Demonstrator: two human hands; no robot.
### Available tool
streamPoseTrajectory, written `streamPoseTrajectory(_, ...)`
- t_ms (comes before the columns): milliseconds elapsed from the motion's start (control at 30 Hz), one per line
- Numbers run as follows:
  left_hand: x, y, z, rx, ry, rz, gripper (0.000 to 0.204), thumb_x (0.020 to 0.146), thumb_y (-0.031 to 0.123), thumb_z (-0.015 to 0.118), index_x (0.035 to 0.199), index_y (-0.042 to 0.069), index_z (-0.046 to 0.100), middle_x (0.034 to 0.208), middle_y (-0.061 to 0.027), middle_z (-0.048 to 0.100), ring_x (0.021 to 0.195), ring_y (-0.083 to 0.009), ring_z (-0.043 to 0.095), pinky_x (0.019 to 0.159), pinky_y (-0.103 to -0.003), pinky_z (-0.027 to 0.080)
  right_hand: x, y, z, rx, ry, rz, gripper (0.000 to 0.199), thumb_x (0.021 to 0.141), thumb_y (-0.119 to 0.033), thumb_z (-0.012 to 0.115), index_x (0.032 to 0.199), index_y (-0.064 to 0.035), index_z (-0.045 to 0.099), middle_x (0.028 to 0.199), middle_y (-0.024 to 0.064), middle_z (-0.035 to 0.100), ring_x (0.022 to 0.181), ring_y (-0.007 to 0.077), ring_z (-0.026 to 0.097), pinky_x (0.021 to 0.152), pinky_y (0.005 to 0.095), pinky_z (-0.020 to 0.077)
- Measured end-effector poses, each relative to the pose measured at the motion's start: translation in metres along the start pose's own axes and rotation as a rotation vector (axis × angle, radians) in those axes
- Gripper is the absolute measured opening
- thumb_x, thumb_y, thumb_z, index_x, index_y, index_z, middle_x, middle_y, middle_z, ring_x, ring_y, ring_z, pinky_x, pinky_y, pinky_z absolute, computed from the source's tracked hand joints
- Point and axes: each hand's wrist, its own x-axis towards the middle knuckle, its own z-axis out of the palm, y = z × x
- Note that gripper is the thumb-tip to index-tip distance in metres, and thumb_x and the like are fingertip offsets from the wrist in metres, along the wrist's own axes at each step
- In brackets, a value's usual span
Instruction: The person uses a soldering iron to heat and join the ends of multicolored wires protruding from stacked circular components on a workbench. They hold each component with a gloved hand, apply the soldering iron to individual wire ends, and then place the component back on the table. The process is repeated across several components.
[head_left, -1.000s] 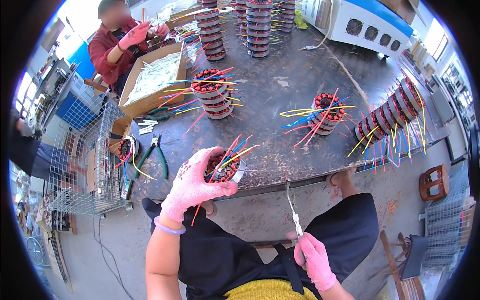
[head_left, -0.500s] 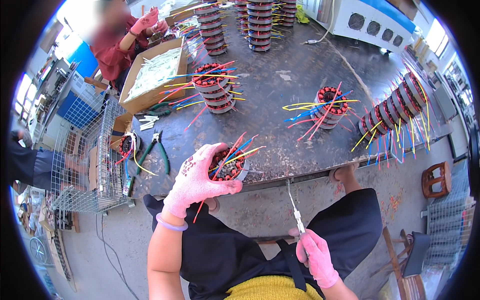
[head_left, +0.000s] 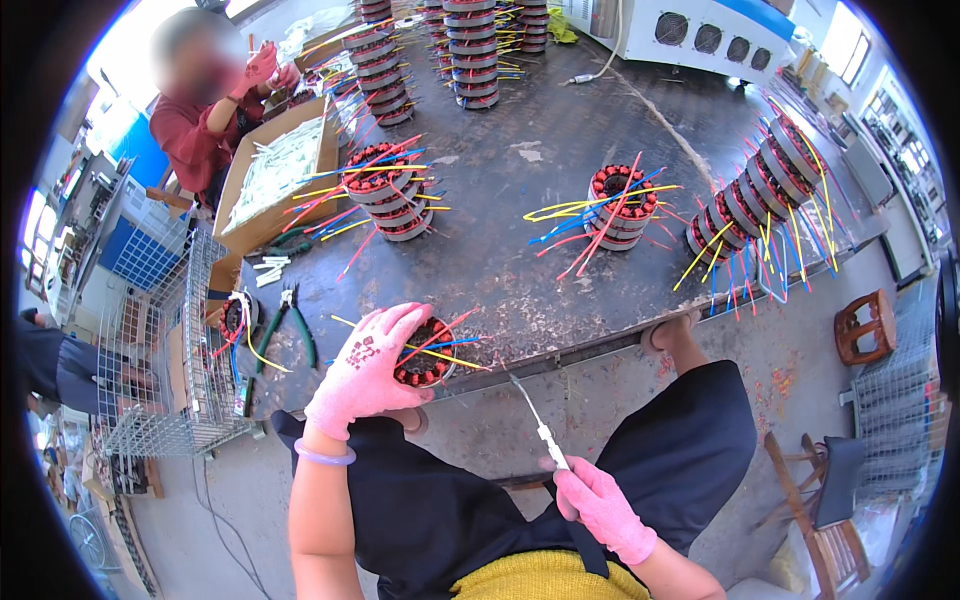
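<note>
Since a second ago the left hand (head_left: 365,375) has kept its place on the motor stator (head_left: 425,352) at the near edge of the metal table (head_left: 520,200), while the right hand (head_left: 598,505) has tipped the thin pointed tool (head_left: 528,412) a little closer to the table edge — the person across the table (head_left: 200,125) has also shifted upward in view. The left hand's gloved fingers are spread and curled over the stator's left side, pinning it where it sits right at the table's lip. The right hand's fingers are clenched around the tool's pale handle, tip aimed up toward the stator.

The risks, as I judge them: the stator sits so near the edge that a sideways push could tip it off, and the sharp tip — coming in toward the holding fingers — could slip into the glove or nick the coloured lead wires (head_left: 450,345)
</note>
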Motion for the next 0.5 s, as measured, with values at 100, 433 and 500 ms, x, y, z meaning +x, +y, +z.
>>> streamPoseTrajectory(100,0.0009,-0.0008,0.0018,0.012,0.011,-0.039,0.096,0.054,0.027,0.088,0.138,0.006,0.048,0.138,-0.0168,0.049,0.128,-0.0367,0.047,0.109,-0.044,0.037,0.0031,0.0003,-0.0045,-0.015,-0.05,0.009,0.034,0.103,-0.022,0.051,0.129,-0.0006,0.055,0.073,-0.0046,0.044,0.063,0.0055,0.041,0.058,0.0214,0.033)
streamPoseTrajectory(433,0.0021,0.0061,0.0027,0.083,-0.004,-0.082,0.095,0.055,0.031,0.088,0.139,0.007,0.049,0.134,-0.017,0.05,0.124,-0.0377,0.048,0.107,-0.045,0.038,0.0042,-0.0001,0.0006,-0.122,-0.073,-0.01,0.036,0.103,-0.026,0.049,0.127,0.0002,0.057,0.071,-0.003,0.047,0.064,0.0062,0.044,0.058,0.0225,0.0355)
streamPoseTrajectory(500,0.0016,0.0064,0.0029,0.09,-0.008,-0.086,0.095,0.055,0.03,0.088,0.139,0.006,0.049,0.134,-0.0171,0.05,0.124,-0.0379,0.048,0.107,-0.044,0.038,0.005,0.0022,0.0003,-0.102,-0.076,-0.006,0.036,0.103,-0.026,0.049,0.128,0.0002,0.056,0.071,-0.0031,0.048,0.064,0.006,0.044,0.058,0.022,0.0353)
